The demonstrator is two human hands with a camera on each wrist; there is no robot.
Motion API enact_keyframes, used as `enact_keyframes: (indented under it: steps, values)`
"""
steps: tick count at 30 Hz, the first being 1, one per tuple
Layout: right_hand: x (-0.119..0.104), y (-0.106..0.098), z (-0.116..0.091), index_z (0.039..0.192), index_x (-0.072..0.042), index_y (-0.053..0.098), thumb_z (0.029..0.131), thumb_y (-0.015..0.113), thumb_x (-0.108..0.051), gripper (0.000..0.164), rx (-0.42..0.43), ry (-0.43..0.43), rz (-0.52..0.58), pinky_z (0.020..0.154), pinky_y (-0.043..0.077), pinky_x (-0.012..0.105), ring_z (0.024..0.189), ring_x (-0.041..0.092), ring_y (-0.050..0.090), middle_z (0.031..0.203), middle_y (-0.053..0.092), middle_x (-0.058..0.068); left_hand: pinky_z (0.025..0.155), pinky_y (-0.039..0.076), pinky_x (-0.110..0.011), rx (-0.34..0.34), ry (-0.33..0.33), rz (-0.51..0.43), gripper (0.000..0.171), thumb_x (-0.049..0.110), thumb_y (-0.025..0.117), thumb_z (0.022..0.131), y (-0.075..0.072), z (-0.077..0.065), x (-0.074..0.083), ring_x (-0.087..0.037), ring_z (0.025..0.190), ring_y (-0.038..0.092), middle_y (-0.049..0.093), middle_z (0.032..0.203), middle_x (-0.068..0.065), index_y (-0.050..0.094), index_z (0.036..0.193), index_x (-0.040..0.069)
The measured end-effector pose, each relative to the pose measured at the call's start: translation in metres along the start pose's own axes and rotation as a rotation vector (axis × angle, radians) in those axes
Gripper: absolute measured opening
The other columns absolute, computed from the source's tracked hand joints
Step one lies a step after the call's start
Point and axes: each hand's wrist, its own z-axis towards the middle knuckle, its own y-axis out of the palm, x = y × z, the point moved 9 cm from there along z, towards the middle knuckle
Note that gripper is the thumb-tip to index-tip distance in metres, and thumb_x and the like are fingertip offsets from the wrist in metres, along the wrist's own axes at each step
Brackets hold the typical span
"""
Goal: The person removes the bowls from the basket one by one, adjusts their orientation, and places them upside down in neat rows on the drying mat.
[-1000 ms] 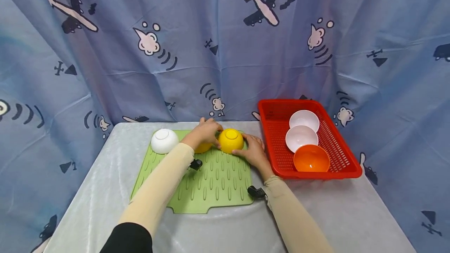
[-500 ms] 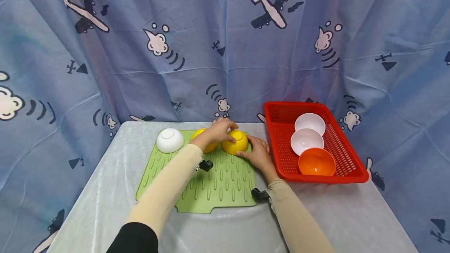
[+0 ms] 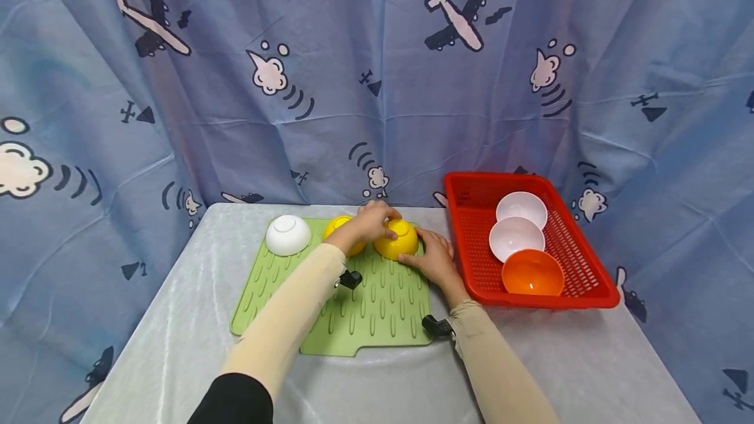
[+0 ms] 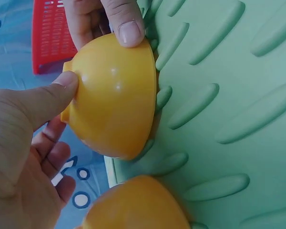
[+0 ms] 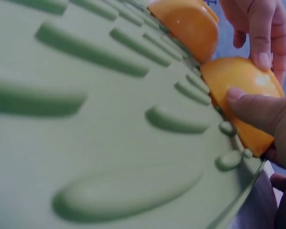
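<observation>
An upside-down yellow bowl (image 3: 396,245) sits at the far right of a green ridged mat (image 3: 377,319). My right hand (image 3: 437,258) grips its right side, thumb on the near wall and fingers round behind. From the left, my left hand (image 3: 370,222) holds the same bowl, its thumb (image 4: 66,86) against the raised base. Just left of it a second upturned yellow bowl (image 3: 334,226) is partly hidden behind the left hand in the head view; the left wrist view shows its side. An upturned white bowl (image 3: 288,235) rests at the mat's far left.
Right of the mat stands a red basket (image 3: 589,301). Inside it are a white bowl (image 3: 521,207), a pale pink bowl (image 3: 516,239) and an orange bowl (image 3: 533,273). A blue patterned curtain (image 3: 330,84) hangs behind the white-covered table (image 3: 177,319).
My left hand has shifted right, its thumb moving from the yellow bowl's left side to its base. The right hand keeps its grip. The head view has turned slightly left.
</observation>
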Motion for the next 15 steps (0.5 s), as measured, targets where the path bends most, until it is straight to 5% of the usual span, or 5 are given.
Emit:
enact_keyframes:
  steps: [15]
  values:
    - [-0.021, -0.006, -0.017, 0.152, -0.004, 0.046, 0.082, 0.085, -0.033, 0.086, 0.079, 0.018, 0.039, 0.112, 0.023, 0.064, 0.141, 0.042, 0.039, 0.154, 0.046, 0.018, 0.102, 0.033, -0.047, -0.013, -0.040, 0.004, 0.048, 0.035, 0.075, 0.094, 0.003, 0.001, 0.001, -0.025, 0.117, 0.047, 0.061, 0.127, -0.004, 0.064, 0.138, 0.019]
